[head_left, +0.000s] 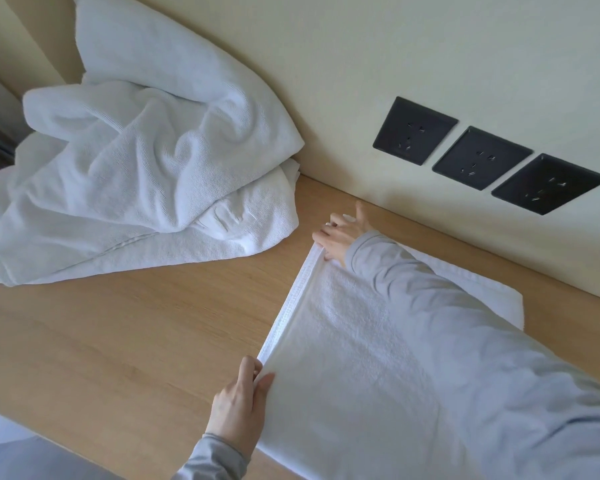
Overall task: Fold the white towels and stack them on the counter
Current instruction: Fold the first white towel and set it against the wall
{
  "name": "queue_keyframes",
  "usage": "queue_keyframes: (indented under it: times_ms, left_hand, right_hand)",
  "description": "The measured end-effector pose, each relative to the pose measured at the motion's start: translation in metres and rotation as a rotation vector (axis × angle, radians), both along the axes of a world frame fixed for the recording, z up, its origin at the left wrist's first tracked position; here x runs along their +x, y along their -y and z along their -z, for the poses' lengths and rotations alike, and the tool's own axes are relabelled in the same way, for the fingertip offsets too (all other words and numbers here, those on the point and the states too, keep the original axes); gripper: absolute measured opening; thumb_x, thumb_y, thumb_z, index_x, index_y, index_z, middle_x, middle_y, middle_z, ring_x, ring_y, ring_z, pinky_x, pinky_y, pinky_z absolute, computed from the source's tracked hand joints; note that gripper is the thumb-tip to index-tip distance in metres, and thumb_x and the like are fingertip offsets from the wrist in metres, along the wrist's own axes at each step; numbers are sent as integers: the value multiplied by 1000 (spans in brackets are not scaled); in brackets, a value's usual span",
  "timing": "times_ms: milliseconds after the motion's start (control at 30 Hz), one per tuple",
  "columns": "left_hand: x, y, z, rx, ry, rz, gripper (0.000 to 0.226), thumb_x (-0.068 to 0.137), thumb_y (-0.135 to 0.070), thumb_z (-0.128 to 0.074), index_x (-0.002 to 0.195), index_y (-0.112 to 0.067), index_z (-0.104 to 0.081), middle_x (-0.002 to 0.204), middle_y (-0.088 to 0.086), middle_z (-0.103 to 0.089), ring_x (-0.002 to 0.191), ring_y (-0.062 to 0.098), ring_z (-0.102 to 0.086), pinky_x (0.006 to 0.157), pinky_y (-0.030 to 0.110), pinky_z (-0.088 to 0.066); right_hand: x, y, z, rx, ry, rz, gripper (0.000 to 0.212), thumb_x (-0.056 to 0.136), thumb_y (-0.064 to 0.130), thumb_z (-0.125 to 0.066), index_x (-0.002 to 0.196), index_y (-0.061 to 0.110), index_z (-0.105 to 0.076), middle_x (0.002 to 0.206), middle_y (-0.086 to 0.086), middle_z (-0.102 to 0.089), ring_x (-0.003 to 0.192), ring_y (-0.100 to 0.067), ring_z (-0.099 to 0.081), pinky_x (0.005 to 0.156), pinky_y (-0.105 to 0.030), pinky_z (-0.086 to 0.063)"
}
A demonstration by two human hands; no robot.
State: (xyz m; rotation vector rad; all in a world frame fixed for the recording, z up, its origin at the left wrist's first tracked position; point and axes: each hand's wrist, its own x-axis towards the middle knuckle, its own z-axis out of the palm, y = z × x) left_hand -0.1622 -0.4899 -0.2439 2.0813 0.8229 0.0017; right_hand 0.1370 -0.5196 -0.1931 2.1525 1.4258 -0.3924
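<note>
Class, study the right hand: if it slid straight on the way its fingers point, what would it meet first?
Probably the pile of unfolded towels, after a short strip of bare counter. The right hand, gripping the far corner of the flat towel, points left toward that pile, though depth is unclear.

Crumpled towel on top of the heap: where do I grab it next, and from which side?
Likely the raised ridge near the middle of the crumpled towel, pinched from above, coming in from the bare counter side. The folds stand proud there for fingers to close on, no clear corner shows, and the wall closes off the back.
</note>
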Motion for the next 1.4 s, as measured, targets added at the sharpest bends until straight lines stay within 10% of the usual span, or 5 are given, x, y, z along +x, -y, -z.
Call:
queue_keyframes:
  times_ms: [267,467,733,1033,1400]
  left_hand:
    - [-13,-6,-14,198,-126,76,48,80,-42,-60,50,-7,-47,43,-12,-16,42,28,-46,47,24,-21]
    - [-9,-11,-9,360,-98,123,44,81,-33,-39,48,-5,-49,37,1,-43,32,28,-42,41,22,-23]
    - [28,25,-23,512,-89,132,51,82,-28,-37,120,-5,-62,120,11,-64,107,29,-63,86,41,-48]
    - [34,23,8,460,-148,368,74,89,-58,-30,143,-8,-34,152,7,-30,139,20,-24,111,35,-17]
    - [37,22,12,449,-119,332,74,89,-57,-30,145,-8,-29,152,7,-30,139,24,-31,107,38,-27]
  right_hand:
    - [15,-6,-7,-66,-105,90,47,92,51,-43,128,21,-45,130,7,-45,129,-18,-29,107,-59,-20]
    - [22,-10,3,-8,-248,330,43,90,45,-51,122,17,-46,121,-5,-52,125,-30,-42,106,-56,-27]
    - [-67,23,21,988,-169,76,60,54,-20,-61,110,1,-62,120,-14,-61,107,-30,-61,98,-52,-41]
    - [-20,77,53,478,-238,54,60,95,42,-27,149,20,-12,155,8,-2,143,-9,4,119,-46,-5]
    - [-35,42,47,627,-217,396,58,99,34,-30,149,10,-12,158,-4,-6,146,-15,-7,119,-34,-9]
